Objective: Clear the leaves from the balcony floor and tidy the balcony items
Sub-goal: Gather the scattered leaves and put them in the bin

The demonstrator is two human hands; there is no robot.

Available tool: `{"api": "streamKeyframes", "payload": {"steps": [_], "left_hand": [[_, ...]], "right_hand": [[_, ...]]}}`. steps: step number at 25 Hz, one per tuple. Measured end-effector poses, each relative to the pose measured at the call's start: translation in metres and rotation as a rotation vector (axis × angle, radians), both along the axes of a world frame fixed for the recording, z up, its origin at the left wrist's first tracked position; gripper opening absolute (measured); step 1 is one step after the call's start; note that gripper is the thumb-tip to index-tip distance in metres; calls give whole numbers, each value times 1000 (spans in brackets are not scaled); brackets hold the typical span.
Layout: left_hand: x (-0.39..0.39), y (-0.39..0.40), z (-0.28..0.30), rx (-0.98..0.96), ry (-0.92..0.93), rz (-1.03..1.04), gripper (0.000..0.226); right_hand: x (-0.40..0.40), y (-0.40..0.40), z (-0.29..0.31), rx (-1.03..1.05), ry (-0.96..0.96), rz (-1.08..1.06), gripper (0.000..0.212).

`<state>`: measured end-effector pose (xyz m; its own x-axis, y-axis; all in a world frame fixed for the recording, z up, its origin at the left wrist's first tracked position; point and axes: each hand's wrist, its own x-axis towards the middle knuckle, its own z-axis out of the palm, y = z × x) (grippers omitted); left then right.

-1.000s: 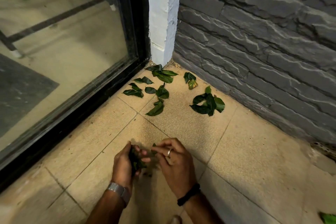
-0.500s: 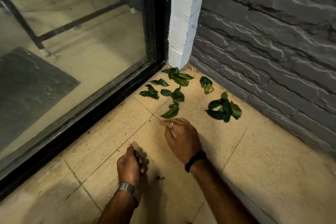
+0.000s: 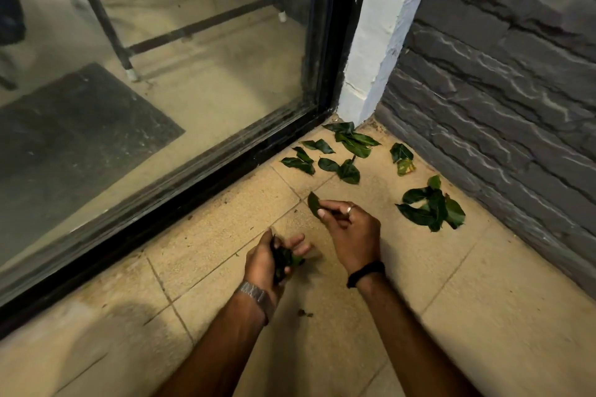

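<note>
On a balcony floor of beige speckled tiles, a person's left hand curls around a bunch of dark green leaves, while the right hand pinches a single green leaf between thumb and fingertips just above the tiles. More loose green leaves lie scattered in the corner, where a black-framed sliding glass door meets a white plastered column and a grey rough stone wall. A separate cluster of leaves rests near the wall's base. Through the glass, a dark mat and black metal table legs stand on a pale indoor floor.
</note>
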<state>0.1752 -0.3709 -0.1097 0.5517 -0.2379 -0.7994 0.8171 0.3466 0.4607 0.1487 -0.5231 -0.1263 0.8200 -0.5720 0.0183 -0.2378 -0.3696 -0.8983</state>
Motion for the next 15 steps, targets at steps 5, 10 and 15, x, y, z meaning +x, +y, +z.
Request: {"api": "streamKeyframes", "payload": {"steps": [5, 10, 15], "left_hand": [[14, -30, -2, 245, -278, -149, 37], [91, -50, 1, 508, -350, -118, 35], [129, -56, -25, 598, -337, -230, 42]], "right_hand": [[-25, 47, 10, -304, 128, 310, 29], [30, 0, 16, -259, 23, 178, 29], [112, -27, -20, -535, 337, 382, 53]]}}
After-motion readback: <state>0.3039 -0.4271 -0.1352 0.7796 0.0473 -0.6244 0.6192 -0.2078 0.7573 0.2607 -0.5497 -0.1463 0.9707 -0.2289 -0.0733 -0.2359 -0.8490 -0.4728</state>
